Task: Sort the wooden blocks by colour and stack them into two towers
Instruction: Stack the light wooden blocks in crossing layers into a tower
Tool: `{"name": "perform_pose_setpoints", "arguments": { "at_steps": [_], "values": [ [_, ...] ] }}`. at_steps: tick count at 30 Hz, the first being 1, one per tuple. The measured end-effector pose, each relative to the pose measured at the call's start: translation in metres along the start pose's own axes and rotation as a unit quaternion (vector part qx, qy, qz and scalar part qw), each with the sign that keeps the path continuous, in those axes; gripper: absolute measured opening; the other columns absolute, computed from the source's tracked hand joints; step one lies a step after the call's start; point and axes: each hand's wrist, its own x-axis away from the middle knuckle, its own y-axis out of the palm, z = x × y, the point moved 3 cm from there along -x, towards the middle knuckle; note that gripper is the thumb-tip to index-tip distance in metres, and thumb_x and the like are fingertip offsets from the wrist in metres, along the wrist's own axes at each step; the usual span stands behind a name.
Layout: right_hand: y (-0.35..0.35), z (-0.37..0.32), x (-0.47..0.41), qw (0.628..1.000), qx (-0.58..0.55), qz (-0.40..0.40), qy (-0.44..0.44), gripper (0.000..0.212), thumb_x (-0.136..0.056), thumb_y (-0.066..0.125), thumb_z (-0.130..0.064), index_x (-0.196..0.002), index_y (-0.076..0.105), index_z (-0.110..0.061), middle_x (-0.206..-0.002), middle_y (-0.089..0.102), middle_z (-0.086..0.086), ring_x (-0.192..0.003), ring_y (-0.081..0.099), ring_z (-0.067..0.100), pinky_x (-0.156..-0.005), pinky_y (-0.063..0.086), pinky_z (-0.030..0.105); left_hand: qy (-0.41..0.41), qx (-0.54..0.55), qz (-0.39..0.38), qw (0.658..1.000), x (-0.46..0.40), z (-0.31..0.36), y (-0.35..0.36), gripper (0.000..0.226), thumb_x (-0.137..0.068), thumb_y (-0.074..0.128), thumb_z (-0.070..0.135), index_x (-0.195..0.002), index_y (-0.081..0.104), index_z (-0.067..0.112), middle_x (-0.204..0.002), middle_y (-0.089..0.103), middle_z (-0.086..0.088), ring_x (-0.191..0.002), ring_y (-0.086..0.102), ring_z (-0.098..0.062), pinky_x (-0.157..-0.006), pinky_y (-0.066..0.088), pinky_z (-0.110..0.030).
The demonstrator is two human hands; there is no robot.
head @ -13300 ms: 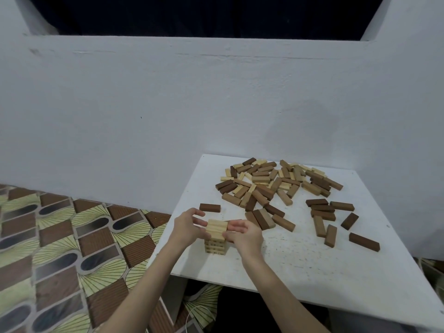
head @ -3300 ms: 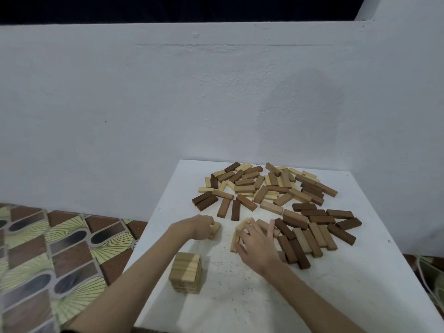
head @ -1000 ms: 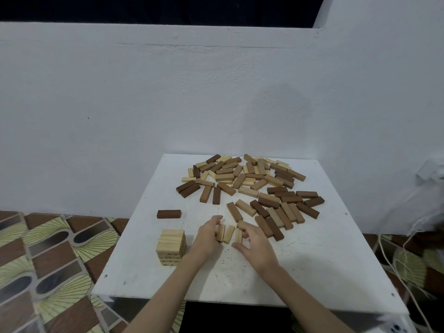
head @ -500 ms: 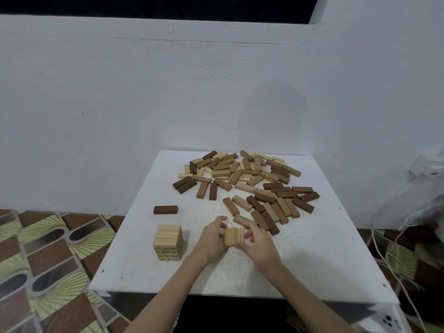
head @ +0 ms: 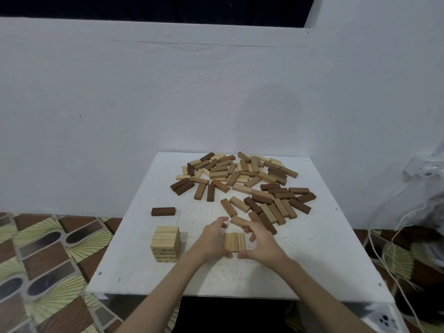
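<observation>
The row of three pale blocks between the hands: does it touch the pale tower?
Apart. The head view shows bare white table between the row of three pale blocks and the pale tower.

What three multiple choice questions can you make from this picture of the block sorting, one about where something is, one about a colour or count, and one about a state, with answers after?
1. Where does the pale tower stand on the white table?
A. near left part
B. far right corner
C. inside the loose pile

2. What colour is the single block lying alone just beyond the tower?
A. pale yellow
B. dark brown
C. white

3. How does the row of three pale blocks between the hands lie?
A. scattered apart
B. standing on end
C. flat, side by side, touching

Answers: 1 A, the tower stands near the table's left front edge. 2 B, that block is dark brown. 3 C, the left hand and right hand flank the flat, closed row.
</observation>
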Motion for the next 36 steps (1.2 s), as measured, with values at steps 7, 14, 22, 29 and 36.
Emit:
{"name": "perform_pose_setpoints", "arguments": {
  "at_steps": [7, 14, 22, 29, 36],
  "values": [
    [0.001, 0.001, -0.011, 0.999, 0.019, -0.048, 0.003, 0.096, -0.063, 0.087, -0.017, -0.14, 0.034, -0.037, -0.121, 0.048, -0.009, -0.098, 0.05, 0.007, -0.079, 0.044, 0.019, 0.026, 0.023, -0.017, 0.999, -0.002, 0.003, -0.001, 0.094, -0.064, 0.083, 0.004, -0.141, 0.031, 0.018, -0.128, 0.051, -0.004, -0.09, 0.052, -0.011, -0.063, 0.043, -0.011],
    [0.0, -0.002, -0.013, 0.998, 0.023, -0.05, -0.009, 0.092, -0.066, 0.085, -0.013, -0.141, 0.036, -0.031, -0.116, 0.048, -0.006, -0.087, 0.048, 0.001, -0.069, 0.041, 0.012, 0.032, 0.032, -0.02, 0.999, -0.005, 0.004, 0.002, 0.091, -0.064, 0.083, 0.003, -0.139, 0.034, 0.018, -0.122, 0.054, -0.003, -0.09, 0.054, -0.012, -0.061, 0.044, -0.01],
    [-0.004, -0.01, -0.011, 0.997, 0.01, -0.063, -0.033, 0.091, -0.068, 0.082, -0.009, -0.143, 0.034, -0.026, -0.117, 0.045, -0.008, -0.091, 0.044, -0.006, -0.068, 0.038, 0.0, 0.042, 0.026, -0.029, 0.998, -0.008, 0.004, 0.003, 0.091, -0.062, 0.084, 0.005, -0.138, 0.035, 0.019, -0.119, 0.054, -0.001, -0.091, 0.051, -0.011, -0.068, 0.044, -0.016],
    [-0.005, -0.013, -0.01, 0.997, 0.004, -0.068, -0.042, 0.085, -0.07, 0.081, -0.008, -0.142, 0.037, -0.022, -0.105, 0.044, -0.019, -0.086, 0.046, -0.007, -0.07, 0.037, 0.0, 0.047, 0.017, -0.03, 0.998, -0.01, 0.003, 0.003, 0.09, -0.062, 0.084, 0.006, -0.137, 0.035, 0.018, -0.116, 0.056, -0.002, -0.089, 0.05, -0.01, -0.066, 0.041, -0.012],
    [-0.006, -0.012, -0.011, 0.996, 0.016, -0.081, -0.042, 0.09, -0.068, 0.082, -0.01, -0.144, 0.035, -0.024, -0.116, 0.043, -0.012, -0.089, 0.043, -0.008, -0.069, 0.037, 0.0, 0.042, 0.027, -0.031, 0.998, -0.012, 0.0, 0.002, 0.097, -0.06, 0.086, 0.007, -0.139, 0.032, 0.02, -0.118, 0.051, 0.001, -0.094, 0.049, -0.01, -0.067, 0.045, -0.014]
  ]
}}
